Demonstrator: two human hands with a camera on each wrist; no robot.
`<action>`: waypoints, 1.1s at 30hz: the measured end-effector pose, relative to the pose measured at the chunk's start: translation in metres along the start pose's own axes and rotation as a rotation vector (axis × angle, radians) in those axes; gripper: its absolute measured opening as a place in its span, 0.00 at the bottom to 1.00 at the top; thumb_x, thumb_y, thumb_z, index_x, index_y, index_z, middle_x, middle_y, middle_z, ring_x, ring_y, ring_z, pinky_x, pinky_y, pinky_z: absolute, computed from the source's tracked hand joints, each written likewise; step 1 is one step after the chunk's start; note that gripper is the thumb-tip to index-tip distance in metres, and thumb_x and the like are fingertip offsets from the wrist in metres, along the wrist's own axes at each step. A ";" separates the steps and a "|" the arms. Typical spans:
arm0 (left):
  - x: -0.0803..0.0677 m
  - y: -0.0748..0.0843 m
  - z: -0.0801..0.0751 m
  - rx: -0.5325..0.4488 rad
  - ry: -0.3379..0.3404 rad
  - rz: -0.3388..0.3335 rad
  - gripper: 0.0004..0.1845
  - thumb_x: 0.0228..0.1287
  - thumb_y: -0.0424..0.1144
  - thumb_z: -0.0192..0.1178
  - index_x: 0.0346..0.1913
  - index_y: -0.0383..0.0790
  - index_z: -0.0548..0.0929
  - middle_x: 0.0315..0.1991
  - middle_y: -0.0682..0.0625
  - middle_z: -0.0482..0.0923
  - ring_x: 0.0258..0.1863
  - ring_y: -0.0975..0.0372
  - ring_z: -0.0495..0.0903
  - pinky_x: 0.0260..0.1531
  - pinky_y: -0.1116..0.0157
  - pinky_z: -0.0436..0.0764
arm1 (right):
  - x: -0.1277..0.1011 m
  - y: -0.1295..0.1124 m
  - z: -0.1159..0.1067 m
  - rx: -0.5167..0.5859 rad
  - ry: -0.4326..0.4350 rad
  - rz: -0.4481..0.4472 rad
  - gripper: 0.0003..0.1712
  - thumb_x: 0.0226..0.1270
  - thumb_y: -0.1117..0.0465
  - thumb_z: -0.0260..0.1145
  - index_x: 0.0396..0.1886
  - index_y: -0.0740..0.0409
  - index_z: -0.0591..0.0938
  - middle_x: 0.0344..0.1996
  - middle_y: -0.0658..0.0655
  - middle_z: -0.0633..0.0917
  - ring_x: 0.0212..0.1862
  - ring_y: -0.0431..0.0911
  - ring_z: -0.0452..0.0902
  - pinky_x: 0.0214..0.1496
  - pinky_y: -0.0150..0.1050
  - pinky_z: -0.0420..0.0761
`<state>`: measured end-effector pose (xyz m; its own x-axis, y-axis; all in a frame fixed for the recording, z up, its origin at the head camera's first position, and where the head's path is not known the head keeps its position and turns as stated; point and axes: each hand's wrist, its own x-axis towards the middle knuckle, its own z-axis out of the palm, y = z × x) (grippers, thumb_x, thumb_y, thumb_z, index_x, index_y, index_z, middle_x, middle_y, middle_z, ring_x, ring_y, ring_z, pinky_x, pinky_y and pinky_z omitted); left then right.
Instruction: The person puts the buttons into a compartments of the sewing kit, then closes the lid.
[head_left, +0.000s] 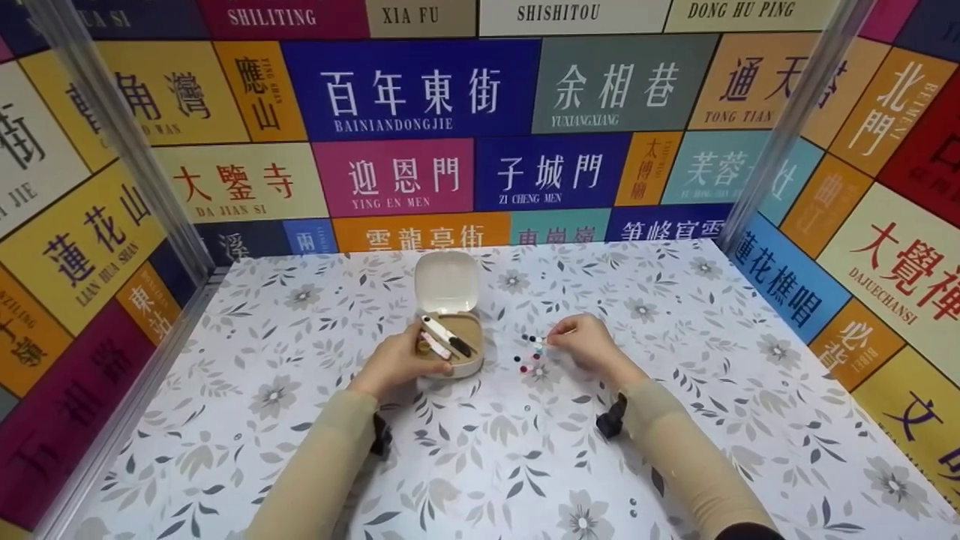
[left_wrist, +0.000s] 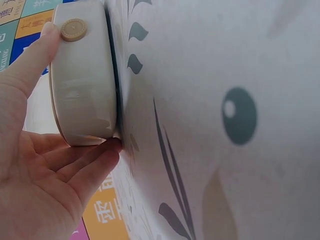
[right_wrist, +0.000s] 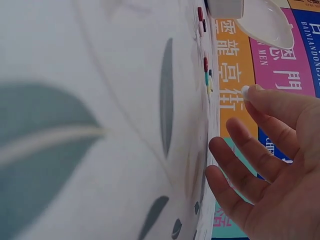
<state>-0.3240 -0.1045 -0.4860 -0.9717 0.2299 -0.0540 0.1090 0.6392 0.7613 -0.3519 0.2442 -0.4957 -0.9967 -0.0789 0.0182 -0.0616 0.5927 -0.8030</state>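
Observation:
My left hand (head_left: 394, 361) grips the near left side of a cream box (head_left: 469, 367) whose hinged lid (head_left: 448, 281) stands raised at the back. In the left wrist view, the thumb lies near a tan round button (left_wrist: 73, 30) on the box, with fingers along its lower side. A white-and-black stick-shaped tool (head_left: 447, 336) and a white piece with red marks (head_left: 435, 347) lie inside. To the right, my right hand (head_left: 589, 345) pinches a small white round-ended piece (right_wrist: 245, 91) between thumb and index finger. Several tiny coloured pieces (head_left: 524, 369) lie close to these fingertips.
A white tabletop (head_left: 300, 450) with a grey leaf-and-flower print lies under everything. Colourful walls (head_left: 405, 90) of lettered panels rise behind it and at both sides, with clear corner posts (head_left: 780, 127).

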 end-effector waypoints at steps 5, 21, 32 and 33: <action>0.003 0.003 0.001 0.003 -0.008 -0.007 0.61 0.38 0.57 0.78 0.76 0.45 0.56 0.68 0.42 0.67 0.66 0.48 0.66 0.68 0.50 0.58 | 0.001 -0.001 -0.001 0.011 0.007 -0.006 0.04 0.55 0.63 0.71 0.29 0.59 0.88 0.31 0.53 0.86 0.33 0.46 0.74 0.37 0.37 0.74; 0.002 0.002 -0.001 0.033 -0.008 0.012 0.62 0.39 0.57 0.78 0.76 0.41 0.56 0.67 0.41 0.68 0.65 0.48 0.67 0.67 0.51 0.62 | 0.007 -0.002 -0.001 -0.010 -0.022 0.009 0.05 0.58 0.62 0.70 0.32 0.60 0.88 0.32 0.53 0.86 0.37 0.46 0.76 0.42 0.39 0.75; 0.002 -0.001 -0.001 0.008 -0.005 -0.022 0.62 0.39 0.56 0.78 0.76 0.42 0.54 0.70 0.41 0.64 0.68 0.48 0.64 0.68 0.50 0.58 | 0.011 -0.007 0.002 0.016 -0.032 0.005 0.06 0.59 0.62 0.70 0.33 0.60 0.87 0.32 0.54 0.86 0.36 0.46 0.76 0.40 0.37 0.76; 0.002 -0.002 -0.001 0.007 -0.004 -0.022 0.62 0.39 0.56 0.78 0.76 0.42 0.55 0.70 0.41 0.64 0.68 0.48 0.64 0.68 0.50 0.58 | 0.011 -0.008 0.003 0.026 -0.037 0.013 0.06 0.60 0.62 0.70 0.34 0.60 0.87 0.32 0.54 0.86 0.36 0.46 0.76 0.40 0.37 0.76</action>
<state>-0.3260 -0.1060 -0.4865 -0.9730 0.2188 -0.0734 0.0891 0.6493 0.7553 -0.3623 0.2364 -0.4909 -0.9947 -0.1015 -0.0141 -0.0470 0.5732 -0.8181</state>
